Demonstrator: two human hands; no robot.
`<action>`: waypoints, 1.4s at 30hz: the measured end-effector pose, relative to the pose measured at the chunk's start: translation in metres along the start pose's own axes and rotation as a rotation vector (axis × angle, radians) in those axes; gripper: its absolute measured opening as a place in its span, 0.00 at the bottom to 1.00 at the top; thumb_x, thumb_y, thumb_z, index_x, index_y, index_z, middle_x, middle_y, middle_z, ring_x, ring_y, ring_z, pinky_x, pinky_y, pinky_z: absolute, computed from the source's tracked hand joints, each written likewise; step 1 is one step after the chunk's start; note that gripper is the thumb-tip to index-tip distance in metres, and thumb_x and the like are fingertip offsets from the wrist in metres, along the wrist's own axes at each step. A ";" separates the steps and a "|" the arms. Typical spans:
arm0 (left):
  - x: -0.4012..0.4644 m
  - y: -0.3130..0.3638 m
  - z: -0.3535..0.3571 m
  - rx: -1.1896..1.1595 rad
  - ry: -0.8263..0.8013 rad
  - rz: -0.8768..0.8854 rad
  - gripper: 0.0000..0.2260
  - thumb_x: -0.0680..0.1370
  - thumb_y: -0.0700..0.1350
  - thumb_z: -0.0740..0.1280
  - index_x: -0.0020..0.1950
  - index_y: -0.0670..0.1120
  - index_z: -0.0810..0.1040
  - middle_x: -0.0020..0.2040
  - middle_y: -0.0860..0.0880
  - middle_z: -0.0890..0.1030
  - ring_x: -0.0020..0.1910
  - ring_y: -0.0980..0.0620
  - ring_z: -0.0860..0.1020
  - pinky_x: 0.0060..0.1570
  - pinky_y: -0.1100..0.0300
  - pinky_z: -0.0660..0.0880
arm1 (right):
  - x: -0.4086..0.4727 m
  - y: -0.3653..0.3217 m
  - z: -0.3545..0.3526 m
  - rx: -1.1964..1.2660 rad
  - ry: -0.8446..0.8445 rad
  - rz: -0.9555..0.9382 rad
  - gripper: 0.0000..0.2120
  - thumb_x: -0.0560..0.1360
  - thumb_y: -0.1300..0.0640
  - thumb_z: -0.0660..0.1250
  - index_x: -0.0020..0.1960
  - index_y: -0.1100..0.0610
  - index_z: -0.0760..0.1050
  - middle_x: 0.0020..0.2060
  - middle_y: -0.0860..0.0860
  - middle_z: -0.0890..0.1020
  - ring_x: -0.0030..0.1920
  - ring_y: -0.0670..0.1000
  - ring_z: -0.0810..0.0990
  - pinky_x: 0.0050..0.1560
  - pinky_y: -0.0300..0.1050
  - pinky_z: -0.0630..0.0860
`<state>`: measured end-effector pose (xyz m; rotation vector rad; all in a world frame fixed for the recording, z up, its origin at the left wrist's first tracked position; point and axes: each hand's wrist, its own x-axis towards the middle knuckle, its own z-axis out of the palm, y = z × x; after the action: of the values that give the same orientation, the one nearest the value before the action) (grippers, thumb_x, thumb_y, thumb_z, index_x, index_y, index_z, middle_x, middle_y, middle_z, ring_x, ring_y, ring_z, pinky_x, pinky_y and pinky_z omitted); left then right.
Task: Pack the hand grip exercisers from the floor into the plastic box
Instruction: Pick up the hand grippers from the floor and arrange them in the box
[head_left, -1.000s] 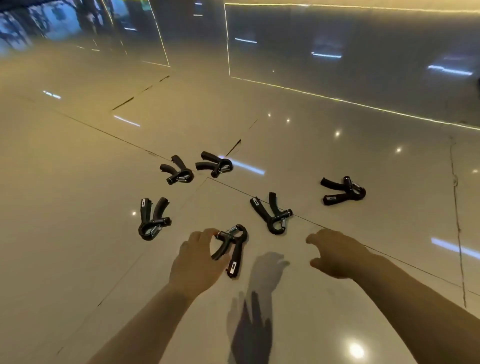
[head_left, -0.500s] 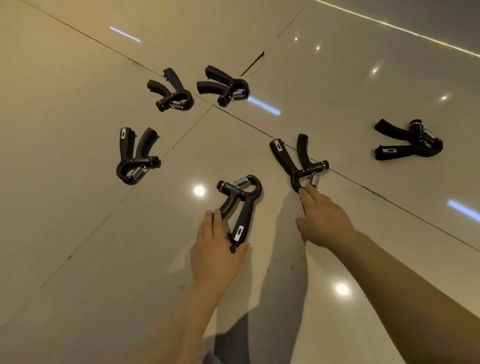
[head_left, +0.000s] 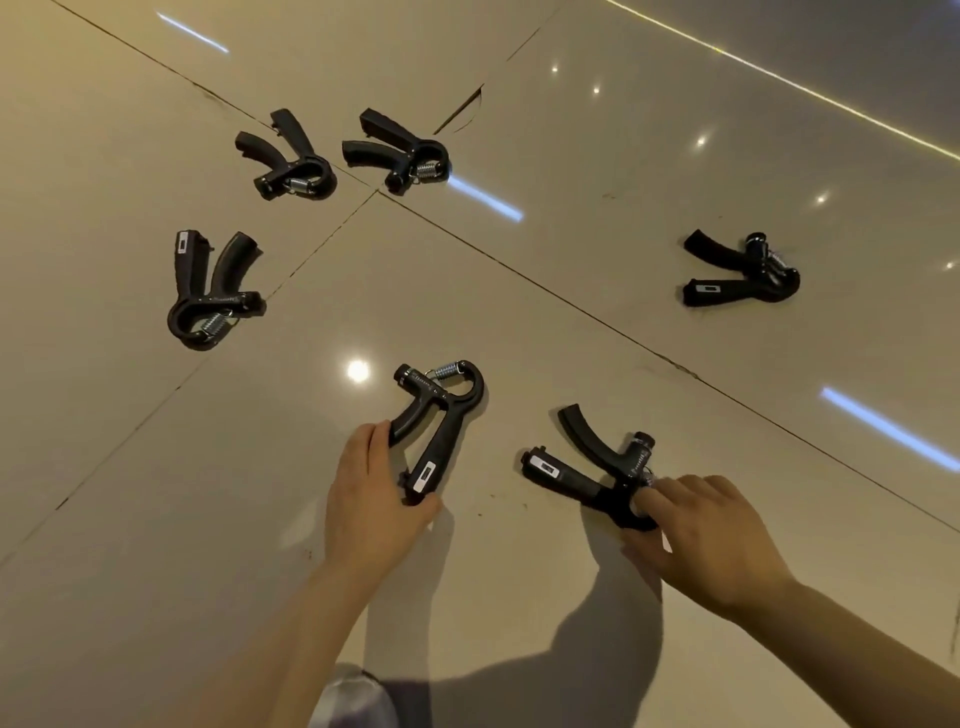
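Several black hand grip exercisers with steel springs lie on the glossy beige floor. My left hand grips the two handle ends of the nearest exerciser, thumb under the labelled handle. My right hand pinches the spring end of a second exerciser, which lies with its handles pointing left. Four more lie apart: one at the left, two at the back, one at the right. The plastic box is not in view.
The floor is large shiny tiles with dark grout lines and bright light reflections. A dark glossy wall base runs along the top right. A bit of my clothing shows at the bottom.
My left hand has closed round the handles of the nearest exerciser. My right hand took the second exerciser by its spring end and dragged it toward me, turning its handles leftward.
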<state>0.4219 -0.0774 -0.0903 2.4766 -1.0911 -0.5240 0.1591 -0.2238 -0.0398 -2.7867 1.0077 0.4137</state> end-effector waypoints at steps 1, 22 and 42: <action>-0.003 -0.001 0.002 0.003 0.006 0.005 0.39 0.66 0.49 0.75 0.71 0.40 0.62 0.69 0.45 0.65 0.65 0.45 0.67 0.58 0.56 0.67 | 0.003 0.001 -0.002 0.020 0.015 0.019 0.17 0.60 0.47 0.79 0.43 0.53 0.78 0.35 0.49 0.80 0.33 0.53 0.77 0.34 0.46 0.74; -0.039 -0.009 0.009 0.161 0.002 0.095 0.42 0.62 0.62 0.75 0.68 0.40 0.67 0.64 0.42 0.71 0.64 0.42 0.69 0.61 0.46 0.69 | -0.013 -0.027 0.034 -0.117 0.013 -0.626 0.47 0.62 0.49 0.74 0.76 0.51 0.55 0.60 0.55 0.75 0.58 0.58 0.75 0.60 0.61 0.72; -0.043 -0.007 0.012 0.024 0.031 0.012 0.42 0.61 0.54 0.79 0.70 0.42 0.65 0.65 0.42 0.68 0.60 0.43 0.69 0.57 0.47 0.70 | -0.071 -0.005 0.027 0.286 -0.296 0.721 0.58 0.56 0.19 0.59 0.74 0.49 0.45 0.67 0.52 0.64 0.66 0.57 0.66 0.57 0.53 0.73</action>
<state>0.3932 -0.0424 -0.0966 2.4884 -1.1063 -0.4702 0.1047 -0.1706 -0.0438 -1.9652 1.7942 0.6699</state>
